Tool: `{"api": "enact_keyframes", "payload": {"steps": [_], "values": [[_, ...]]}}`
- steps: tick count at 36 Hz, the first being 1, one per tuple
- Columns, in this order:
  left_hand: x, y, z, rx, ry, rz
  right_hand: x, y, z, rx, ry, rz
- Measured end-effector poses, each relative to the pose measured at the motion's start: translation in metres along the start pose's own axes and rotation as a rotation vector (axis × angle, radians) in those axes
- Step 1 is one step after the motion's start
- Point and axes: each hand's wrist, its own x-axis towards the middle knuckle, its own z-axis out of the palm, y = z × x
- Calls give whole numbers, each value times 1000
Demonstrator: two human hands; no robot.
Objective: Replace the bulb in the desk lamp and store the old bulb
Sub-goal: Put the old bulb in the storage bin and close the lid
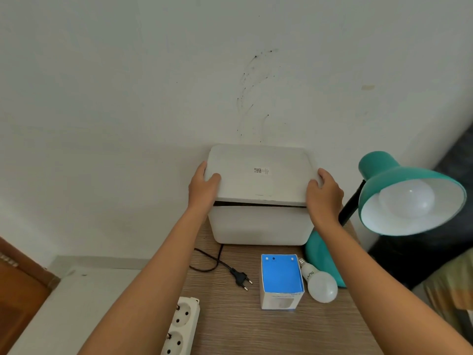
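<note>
Lid (261, 175): gripped at both ends by left hand (203, 187) and right hand (323, 194), raised off box (261, 224). Risk: lid slipping onto loose bulb (320, 284) below.

Layout on the desk (268, 329): the storage box (261, 226) stands at the back, against the wall (128, 85), with its lid (258, 175) raised above it, front edge apart from the rim. The left hand (203, 187) grips the lid's left edge, the right hand (323, 194) its right edge. The desk lamp (407, 196) stands right of the box, a bulb (407, 198) in its shade. In front of the box lie the plug (240, 278) at left, the bulb carton (281, 281) in the middle and a loose bulb (320, 284) just right of the carton, near the lamp base. The power strip (183, 326) lies at the desk's near left edge.
</note>
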Motion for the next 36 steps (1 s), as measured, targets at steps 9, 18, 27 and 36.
{"api": "enact_keyframes", "payload": {"steps": [9, 18, 27, 36], "values": [[-17, 14, -18, -29, 47, 119, -16, -17, -6, 118, 0, -62], [-86, 27, -55, -24, 132, 222, -77, -24, -27, 196, -34, -148], [-187, 10, -71, -20, 126, 219, -156, -2, -88, 233, -12, -139], [-292, -54, -62, 5, 93, 138, -246, 70, -137, 168, -12, -75]]}}
